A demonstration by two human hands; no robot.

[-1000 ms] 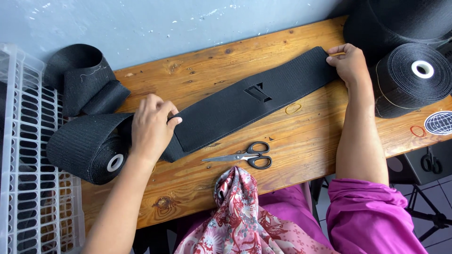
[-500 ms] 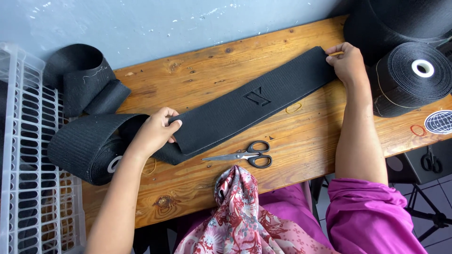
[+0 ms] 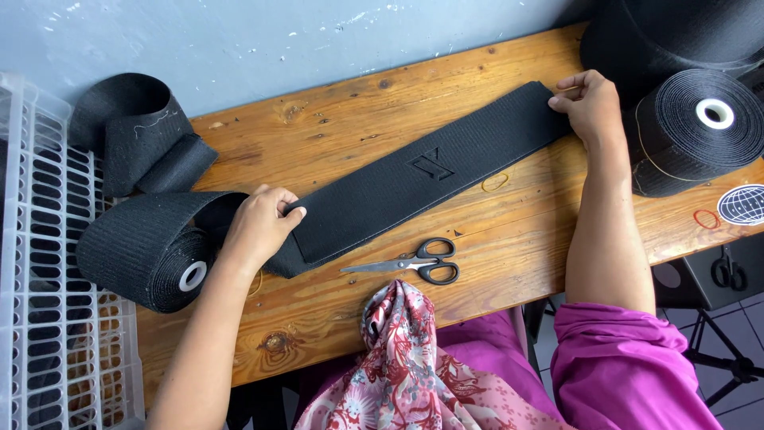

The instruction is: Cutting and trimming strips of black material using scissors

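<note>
Black ribbed webbing, a wide strip [image 3: 414, 187] of it, lies stretched slantwise across the wooden table [image 3: 509, 247], and everything else is easiest placed from that strip. At its lower end the left hand [image 3: 259, 227] has its fingers curled over the folded edge, thumb underneath, gripping the doubled layer; at its upper end the right hand [image 3: 590, 107] pinches the corner between thumb and fingertips, palm down and mostly closed. A small stitched mark (pale thread, angular in shape) sits near the strip's middle. Just below the strip lie black-handled scissors [image 3: 414, 264], blades pointing toward the left hand, apart from the webbing. The strip runs on past the left hand into a thick roll [image 3: 147, 251] with a white core. Above that roll sits a looser coil [image 3: 135, 139] of the same material. Beyond the strip's upper end stands another roll [image 3: 688, 127], touching the right hand's side of the table edge. A white plastic crate [image 3: 40, 263] stands farthest left of the strip.
</note>
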